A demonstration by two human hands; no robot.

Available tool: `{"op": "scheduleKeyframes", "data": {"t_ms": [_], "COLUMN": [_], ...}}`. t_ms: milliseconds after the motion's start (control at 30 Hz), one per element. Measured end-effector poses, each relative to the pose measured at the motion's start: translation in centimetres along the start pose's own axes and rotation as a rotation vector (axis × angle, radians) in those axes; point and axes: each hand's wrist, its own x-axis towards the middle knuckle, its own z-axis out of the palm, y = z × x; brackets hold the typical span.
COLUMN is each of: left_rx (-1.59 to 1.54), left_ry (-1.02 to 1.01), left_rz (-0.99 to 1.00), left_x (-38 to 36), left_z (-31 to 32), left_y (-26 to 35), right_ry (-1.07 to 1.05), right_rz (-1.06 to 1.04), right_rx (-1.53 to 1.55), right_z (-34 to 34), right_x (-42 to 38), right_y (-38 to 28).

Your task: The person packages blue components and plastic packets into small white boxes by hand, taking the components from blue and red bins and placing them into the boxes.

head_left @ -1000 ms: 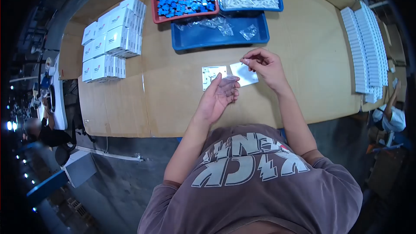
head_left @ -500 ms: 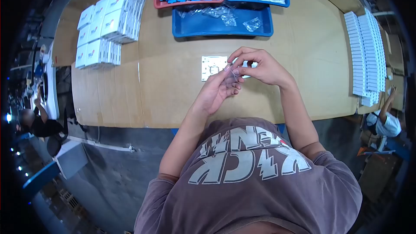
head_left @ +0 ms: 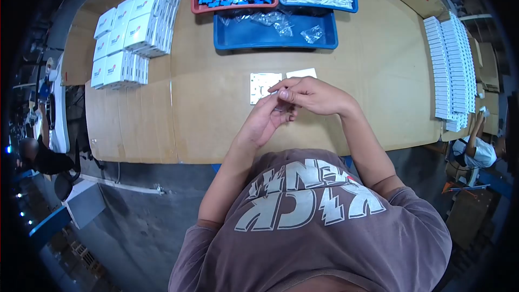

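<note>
My left hand (head_left: 266, 120) is held palm up over the front half of the cardboard-covered table, its fingers curled round a small clear plastic piece, perhaps a bag. My right hand (head_left: 316, 96) lies over its fingertips, thumb and fingers closed together; what they pinch is hidden. Just behind the hands a white printed card or plate (head_left: 259, 86) with small dark marks lies flat. To its right is a plain white piece (head_left: 301, 73), partly covered by my right hand.
White boxes (head_left: 130, 32) are stacked at the left, and rows of thin white boxes (head_left: 454, 70) at the right. Behind stand a red tray (head_left: 236, 8) of blue parts, a blue tray (head_left: 354, 0) of white parts and a blue tray (head_left: 227, 37) with plastic bags. People are at both sides.
My right hand has lowered and closed over my left fingertips, where the clear plastic showed between them. More of the white piece behind is visible. The whole view has shifted slightly.
</note>
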Motion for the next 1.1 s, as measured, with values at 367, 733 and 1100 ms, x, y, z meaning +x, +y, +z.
{"op": "scheduleKeyframes", "data": {"t_ms": [367,733,1100], "left_rx": [-0.035,-0.002,0.018], "left_ry": [0.026,0.088,0.069], "left_rz": [-0.022,0.009,0.022], "left_x": [-1.4,-2.7,-2.6], "left_z": [-0.1,-0.9,-0.8], "left_y": [0.7,-0.3,0.0], "right_ry": [0.735,1.006,0.991], "right_rz": [-0.142,0.027,-0.133], "right_rx": [-0.247,-0.792,-0.633], "right_z": [-15.4,-24.8,-26.4], "right_x": [4.3,14.5,15.9], "right_y": [3.4,4.1,2.6]}}
